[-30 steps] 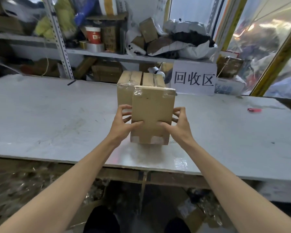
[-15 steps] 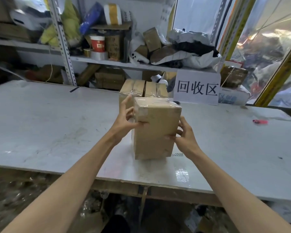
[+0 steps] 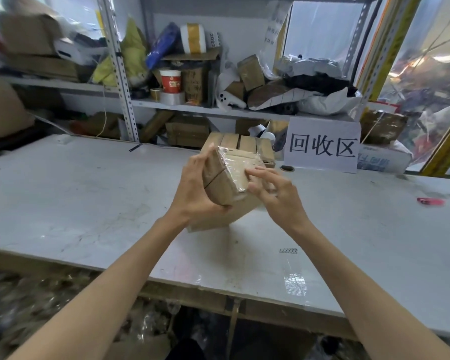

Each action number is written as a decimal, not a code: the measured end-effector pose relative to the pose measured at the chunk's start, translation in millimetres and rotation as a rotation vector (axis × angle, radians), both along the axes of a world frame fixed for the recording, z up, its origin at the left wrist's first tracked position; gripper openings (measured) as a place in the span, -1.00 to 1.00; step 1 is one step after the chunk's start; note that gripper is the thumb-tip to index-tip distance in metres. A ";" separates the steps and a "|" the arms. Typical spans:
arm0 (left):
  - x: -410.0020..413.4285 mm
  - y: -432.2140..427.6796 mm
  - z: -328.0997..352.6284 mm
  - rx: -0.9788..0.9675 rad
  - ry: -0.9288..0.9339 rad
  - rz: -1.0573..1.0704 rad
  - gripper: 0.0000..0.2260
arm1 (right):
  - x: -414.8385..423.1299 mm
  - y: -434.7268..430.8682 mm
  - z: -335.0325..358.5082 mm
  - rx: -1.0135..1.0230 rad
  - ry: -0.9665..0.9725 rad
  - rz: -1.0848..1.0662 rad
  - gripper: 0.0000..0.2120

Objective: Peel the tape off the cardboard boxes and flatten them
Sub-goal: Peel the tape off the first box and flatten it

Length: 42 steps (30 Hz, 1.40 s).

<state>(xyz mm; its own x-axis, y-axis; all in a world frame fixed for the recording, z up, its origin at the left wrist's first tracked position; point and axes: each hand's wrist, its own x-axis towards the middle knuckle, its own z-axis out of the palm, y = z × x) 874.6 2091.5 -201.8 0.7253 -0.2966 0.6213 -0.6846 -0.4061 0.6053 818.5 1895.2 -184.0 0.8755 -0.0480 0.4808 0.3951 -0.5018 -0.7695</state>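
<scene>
A small brown cardboard box (image 3: 226,178), wrapped in clear glossy tape, is tilted above the grey table (image 3: 89,193). My left hand (image 3: 192,188) grips its left end, thumb under the bottom edge and fingers over the top. My right hand (image 3: 273,190) is at the box's right face with fingers spread and loosely bent; its fingertips touch the taped surface. Behind the held box a row of several more taped cardboard boxes (image 3: 240,142) stands on the table.
A white sign with black characters (image 3: 322,148) stands at the back right. A small red object (image 3: 430,201) lies far right. Strips of clear tape (image 3: 294,284) stick to the table's front edge. Cluttered metal shelves (image 3: 192,105) rise behind.
The box has been lifted off the table and tipped over to the left. My left hand shifted round its end, and my right hand came off the side onto the taped face.
</scene>
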 end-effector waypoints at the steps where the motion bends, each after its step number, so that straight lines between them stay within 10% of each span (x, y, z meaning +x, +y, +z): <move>1: -1.3 1.3 -2.2 0.019 -0.019 0.017 0.08 | -1.5 3.1 -1.4 -0.036 -0.023 -0.007 -0.71; 8: -2.8 0.0 -16.9 0.089 -0.133 0.141 0.09 | -3.6 29.1 3.4 -0.071 -0.024 -0.029 -0.60; 16: 6.2 20.3 7.8 -0.007 0.246 -0.004 -0.17 | -0.6 27.9 4.6 -0.249 -0.036 0.074 -0.46; 21: 18.9 33.0 12.8 0.089 0.505 -0.177 0.24 | -3.5 29.5 1.2 -0.259 -0.116 0.101 -0.46; 31: 9.5 32.7 16.4 0.019 0.086 -0.096 -0.07 | -4.4 30.6 10.2 -0.215 -0.091 0.013 -0.52; 42: 10.9 45.6 12.6 0.098 0.130 -0.154 -0.07 | -3.1 25.0 0.9 -0.033 0.045 -0.014 -0.70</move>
<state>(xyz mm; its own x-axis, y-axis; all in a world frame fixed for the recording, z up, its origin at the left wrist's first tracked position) 885.6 2137.1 -189.2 0.7388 -0.4647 0.4881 -0.6619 -0.3643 0.6551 815.4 1920.2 -183.1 0.8956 -0.0447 0.4427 0.3536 -0.5325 -0.7690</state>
